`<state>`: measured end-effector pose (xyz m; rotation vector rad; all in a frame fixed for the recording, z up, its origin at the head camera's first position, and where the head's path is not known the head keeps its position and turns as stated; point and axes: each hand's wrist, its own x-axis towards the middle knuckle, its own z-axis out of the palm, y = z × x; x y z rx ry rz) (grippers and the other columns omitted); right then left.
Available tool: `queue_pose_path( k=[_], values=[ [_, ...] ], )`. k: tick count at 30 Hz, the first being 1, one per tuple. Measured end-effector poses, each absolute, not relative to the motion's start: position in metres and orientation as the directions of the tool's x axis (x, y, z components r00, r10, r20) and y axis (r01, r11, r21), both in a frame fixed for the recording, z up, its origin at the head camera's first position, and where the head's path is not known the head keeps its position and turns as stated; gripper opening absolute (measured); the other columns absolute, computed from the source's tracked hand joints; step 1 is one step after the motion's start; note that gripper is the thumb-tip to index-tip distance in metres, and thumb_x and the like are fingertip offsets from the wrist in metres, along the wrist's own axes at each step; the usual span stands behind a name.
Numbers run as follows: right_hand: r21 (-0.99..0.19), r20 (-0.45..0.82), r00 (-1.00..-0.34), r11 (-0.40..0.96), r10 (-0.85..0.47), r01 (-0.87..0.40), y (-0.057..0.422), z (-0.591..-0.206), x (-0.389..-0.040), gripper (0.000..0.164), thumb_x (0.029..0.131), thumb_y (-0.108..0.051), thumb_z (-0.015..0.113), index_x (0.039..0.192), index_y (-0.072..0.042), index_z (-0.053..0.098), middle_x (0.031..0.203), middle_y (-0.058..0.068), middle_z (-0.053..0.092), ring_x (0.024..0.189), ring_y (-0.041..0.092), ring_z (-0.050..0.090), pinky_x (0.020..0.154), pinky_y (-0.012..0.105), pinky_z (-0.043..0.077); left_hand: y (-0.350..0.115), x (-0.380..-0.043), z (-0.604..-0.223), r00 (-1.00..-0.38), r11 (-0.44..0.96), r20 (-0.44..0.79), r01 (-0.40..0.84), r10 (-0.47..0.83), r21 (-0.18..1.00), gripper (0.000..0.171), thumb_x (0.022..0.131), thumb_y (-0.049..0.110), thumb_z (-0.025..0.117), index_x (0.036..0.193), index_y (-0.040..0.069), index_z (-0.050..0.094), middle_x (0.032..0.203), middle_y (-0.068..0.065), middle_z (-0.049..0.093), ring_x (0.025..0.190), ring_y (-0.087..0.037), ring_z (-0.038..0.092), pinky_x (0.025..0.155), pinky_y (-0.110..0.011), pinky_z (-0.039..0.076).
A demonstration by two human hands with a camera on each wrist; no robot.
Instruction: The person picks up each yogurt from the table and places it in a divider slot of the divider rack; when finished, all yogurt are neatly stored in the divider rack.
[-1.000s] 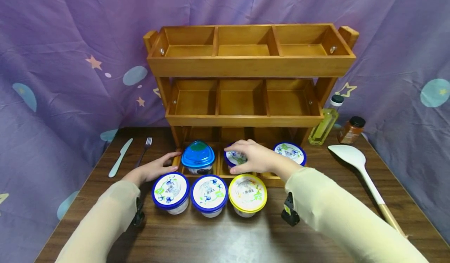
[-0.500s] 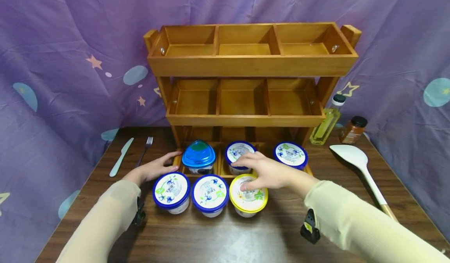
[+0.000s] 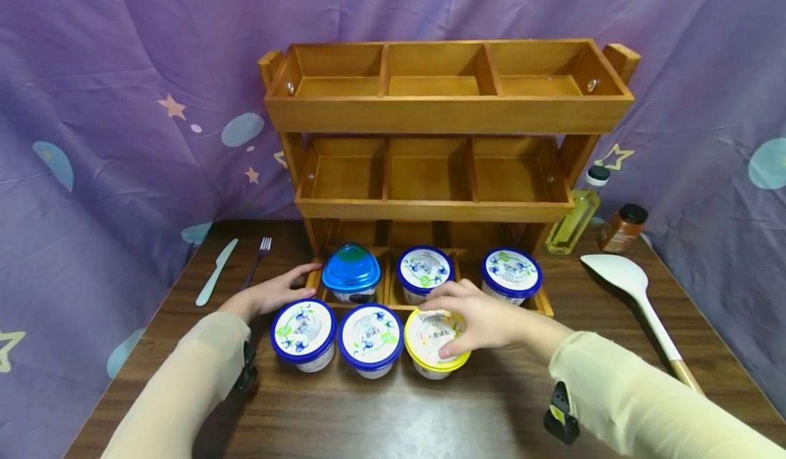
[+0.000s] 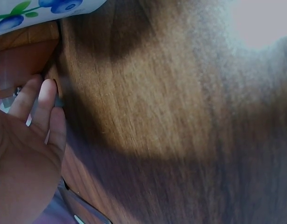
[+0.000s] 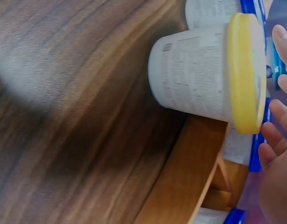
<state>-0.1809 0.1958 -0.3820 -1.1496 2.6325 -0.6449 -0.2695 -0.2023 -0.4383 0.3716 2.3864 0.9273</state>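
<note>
A yellow-lidded tub [image 3: 424, 339] stands on the table before the wooden rack. Over its lid my right hand [image 3: 482, 316] hovers with fingers loosely spread; in the right wrist view the fingers look apart from the tub. To its left are two blue-lidded tubs [image 3: 370, 336]. My left hand [image 3: 276, 294] lies at the left end of the rack's bottom tier, fingers extended against its side. That tier holds a blue triangular-lidded container [image 3: 351, 275], a blue-lidded tub [image 3: 425, 268] in the middle and another blue-lidded tub [image 3: 512, 275] at the right.
The wooden rack [image 3: 448, 114] rises in three tiers, each divided into compartments. A table knife [image 3: 217, 271] and a fork [image 3: 256, 262] lie left of it. On the right are an oil bottle [image 3: 574, 220], a dark-capped jar [image 3: 623, 228] and a white turner [image 3: 620, 271].
My right hand has moved off the middle blue-lidded tub in the bottom tier, toward me, to above the yellow-lidded tub. The left hand has stayed at the rack's side.
</note>
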Motion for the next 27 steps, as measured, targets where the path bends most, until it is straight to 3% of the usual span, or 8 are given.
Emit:
queue_pose_path(
  k=[11,17,27],
  values=[
    [-0.446,0.074,-0.655,0.562,-0.752,-0.696,0.204,-0.402,-0.174,0.072,0.066,-0.057,0.076,0.126,-0.020,0.058,0.135,0.011,0.043,0.114,0.025,0.040,0.089,0.046,0.040,-0.202,-0.269,-0.440,-0.812,0.719,-0.369,0.088,0.453,0.689,0.069,0.095,0.047,0.048,0.150,0.021,0.018,0.146,-0.028,0.026,0.133,-0.046,0.024,0.102,-0.063,0.020],
    [-0.473,0.036,-0.655,0.565,-0.755,-0.677,0.205,-0.406,-0.172,0.078,0.066,-0.053,0.078,0.131,-0.018,0.051,0.139,0.016,0.037,0.122,0.035,0.040,0.093,0.051,0.040,-0.201,-0.270,-0.439,-0.813,0.724,-0.389,0.057,0.433,0.687,0.067,0.095,0.046,0.048,0.150,0.023,0.017,0.147,-0.028,0.023,0.134,-0.046,0.022,0.102,-0.064,0.019],
    [-0.486,0.058,-0.658,0.555,-0.751,-0.675,0.204,-0.414,-0.169,0.079,0.065,-0.043,0.080,0.132,-0.018,0.048,0.139,0.017,0.034,0.120,0.033,0.044,0.092,0.045,0.043,-0.203,-0.269,-0.440,-0.814,0.724,-0.388,0.057,0.432,0.687,0.068,0.095,0.047,0.048,0.150,0.023,0.017,0.149,-0.027,0.022,0.134,-0.046,0.021,0.102,-0.064,0.018]
  ],
)
